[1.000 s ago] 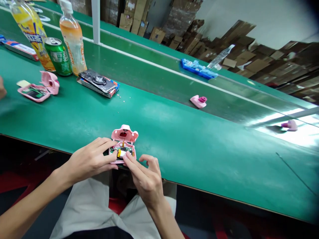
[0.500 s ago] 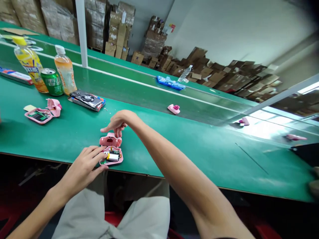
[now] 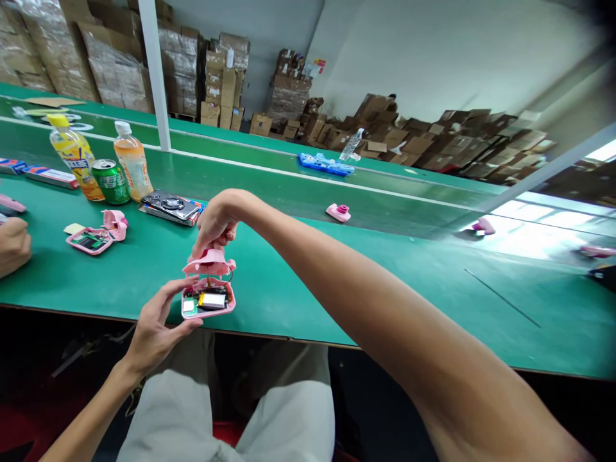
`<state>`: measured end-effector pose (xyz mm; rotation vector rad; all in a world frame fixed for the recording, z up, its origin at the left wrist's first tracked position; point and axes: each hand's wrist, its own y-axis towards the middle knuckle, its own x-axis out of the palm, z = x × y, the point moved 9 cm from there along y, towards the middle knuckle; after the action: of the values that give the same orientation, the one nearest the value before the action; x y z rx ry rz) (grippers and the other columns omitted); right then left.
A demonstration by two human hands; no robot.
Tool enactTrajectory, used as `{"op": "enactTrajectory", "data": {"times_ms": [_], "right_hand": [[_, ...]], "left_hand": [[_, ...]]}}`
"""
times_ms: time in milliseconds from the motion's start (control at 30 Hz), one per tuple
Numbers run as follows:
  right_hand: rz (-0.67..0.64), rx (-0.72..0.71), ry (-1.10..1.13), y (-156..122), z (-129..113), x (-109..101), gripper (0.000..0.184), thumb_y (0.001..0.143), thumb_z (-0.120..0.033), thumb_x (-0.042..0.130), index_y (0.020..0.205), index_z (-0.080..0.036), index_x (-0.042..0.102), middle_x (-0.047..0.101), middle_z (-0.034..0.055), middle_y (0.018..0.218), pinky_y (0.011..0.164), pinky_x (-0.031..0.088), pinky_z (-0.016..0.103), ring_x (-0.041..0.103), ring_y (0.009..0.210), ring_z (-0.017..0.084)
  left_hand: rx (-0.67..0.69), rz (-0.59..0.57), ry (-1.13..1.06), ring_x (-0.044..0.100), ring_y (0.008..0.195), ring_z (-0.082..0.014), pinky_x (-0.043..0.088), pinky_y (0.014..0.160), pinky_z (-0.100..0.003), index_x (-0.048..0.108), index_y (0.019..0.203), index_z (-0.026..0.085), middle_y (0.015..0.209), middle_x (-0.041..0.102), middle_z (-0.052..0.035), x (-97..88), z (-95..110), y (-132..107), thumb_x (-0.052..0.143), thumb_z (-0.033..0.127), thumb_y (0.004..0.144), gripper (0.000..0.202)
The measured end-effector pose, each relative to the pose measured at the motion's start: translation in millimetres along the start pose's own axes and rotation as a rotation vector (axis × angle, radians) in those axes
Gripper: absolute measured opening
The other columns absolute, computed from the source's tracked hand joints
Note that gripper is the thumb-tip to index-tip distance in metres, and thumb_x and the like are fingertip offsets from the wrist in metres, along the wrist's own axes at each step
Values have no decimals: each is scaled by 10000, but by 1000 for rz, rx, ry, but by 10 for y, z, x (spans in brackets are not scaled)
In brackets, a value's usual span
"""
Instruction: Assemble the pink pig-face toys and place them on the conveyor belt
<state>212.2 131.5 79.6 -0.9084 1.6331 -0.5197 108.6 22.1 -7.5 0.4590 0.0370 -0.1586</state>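
Near the table's front edge lies the lower half of a pink toy camera housing [image 3: 233,307], with a silver battery [image 3: 213,301] and a green circuit board inside. My left hand [image 3: 156,324] grips this half by its left side, thumb at the near edge and fingers at the far edge. Above it, my right hand [image 3: 216,224] reaches over from behind, fingers closed on the pink front shell [image 3: 209,263], which is tilted up. Thin wires run between the two halves. Part of my right fingers is hidden behind the shell.
Another opened pink camera [image 3: 91,240] lies to the left, beside a co-worker's hand [image 3: 13,247]. Behind stand a green can [image 3: 110,181], two drink bottles and a phone [image 3: 171,204] on a box. A closed pink camera [image 3: 339,213] sits on the belt, near a blue tray [image 3: 326,164].
My right hand has closed on the front shell and lifted it from the folded-back position over the lower half. My left fingers have moved off the inside to the rim. A co-worker's hand has come into view.
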Motion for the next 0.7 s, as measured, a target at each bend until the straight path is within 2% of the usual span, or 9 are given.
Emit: {"op": "enactTrajectory", "data": {"times_ms": [67,167,233,300,400,500,600,700], "right_hand": [[-34,-95,-65,-107,-95,-27,332,775,-433,844,699,-129,733,543,-14,599,528,342,253,409,512,89],[10,-239,-152,-259,-242,-112,388,780,-481,830,648,-137,709,542,-17,608,550,379,231,450,550,86],[49,-306,-222,-378,-326,-155,375,822,-475,796,678,-136,721,550,-24,615,571,402,217,482,577,85],[100,-333,-285,-507,-381,-198,294,856,-418,775,779,-135,756,599,-24,663,629,437,218,541,637,94],[194,-369,-323,-705,-423,-259,190,874,-295,761,995,-149,773,689,-19,810,739,472,238,622,771,120],[274,-486,-279,-879,-445,-276,267,865,-230,759,1127,-181,752,724,-14,912,775,473,251,635,827,132],[307,-598,-197,-979,-423,-272,255,854,-216,757,1109,-201,766,732,-23,921,754,461,244,626,822,126],[330,-635,-135,-1012,-386,-308,208,857,-200,735,1058,-220,786,726,-46,863,715,445,237,618,782,115]], "left_hand": [[-27,156,-186,662,1154,-230,534,983,-283,686,1228,234,1236,692,-74,-57,11,25,772,391,850,418],[-111,343,-472,708,990,-222,595,866,-317,706,1175,218,1124,714,-69,-66,12,88,680,488,885,397],[-175,417,-622,725,897,-223,619,827,-368,718,1106,214,1039,727,-53,-29,32,148,648,525,880,391],[-213,454,-684,731,864,-224,625,834,-403,724,1040,202,967,731,-40,7,86,216,638,526,870,375],[-216,468,-695,732,928,-239,618,882,-438,718,1012,191,958,744,-47,41,184,313,618,469,888,321],[-192,452,-713,717,1042,-248,603,936,-444,711,992,193,1058,756,-58,72,254,402,617,424,921,259],[-182,362,-730,702,1115,-264,590,969,-434,713,1013,186,1119,762,-80,145,313,506,641,454,930,290],[-176,248,-725,704,1126,-295,592,959,-450,709,1077,169,1131,766,-111,232,380,589,644,480,937,348]]}}
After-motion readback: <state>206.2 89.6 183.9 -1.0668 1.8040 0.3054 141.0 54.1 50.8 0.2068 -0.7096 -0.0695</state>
